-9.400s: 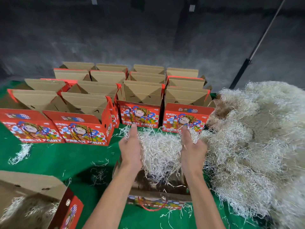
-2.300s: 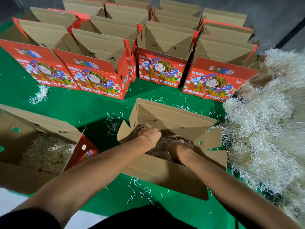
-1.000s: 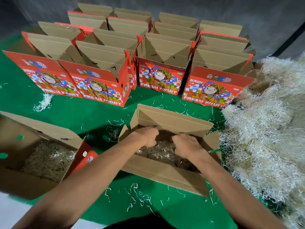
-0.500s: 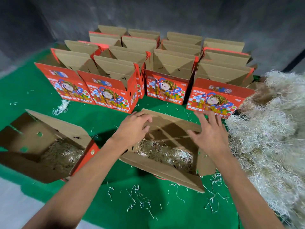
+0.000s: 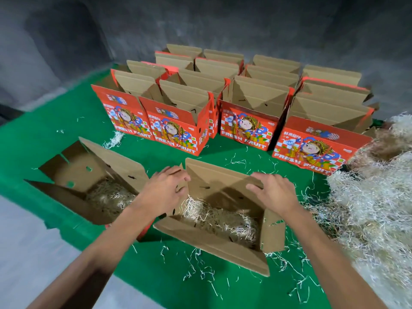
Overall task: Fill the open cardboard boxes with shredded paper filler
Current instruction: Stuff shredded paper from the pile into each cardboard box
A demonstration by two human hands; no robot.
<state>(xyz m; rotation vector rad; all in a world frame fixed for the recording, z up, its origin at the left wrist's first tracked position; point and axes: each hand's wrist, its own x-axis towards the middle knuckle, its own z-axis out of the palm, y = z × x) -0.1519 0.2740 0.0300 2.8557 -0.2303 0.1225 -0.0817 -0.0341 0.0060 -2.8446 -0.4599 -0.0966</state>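
An open cardboard box [image 5: 211, 244] lies in front of me on the green cloth, with a layer of shredded paper filler [image 5: 223, 219] in its bottom. My left hand [image 5: 167, 188] grips the box's left side flap, fingers curled over its top edge. My right hand [image 5: 274, 192] rests on the right end of the back flap with its fingers stretched out to the left. A big heap of shredded paper [image 5: 367, 208] rises just right of the box.
A second open box [image 5: 89, 175] holding filler [image 5: 109, 195] lies to the left, close to the cloth's edge. Several upright red "Fresh Fruit" boxes [image 5: 178, 130] stand in rows behind. Loose strands litter the green cloth [image 5: 167, 275]. Grey floor [image 5: 26, 241] borders it at left.
Both hands have come up out of the box, where they pressed the filler down, and now lie on its flaps. The view has tilted up and to the left.
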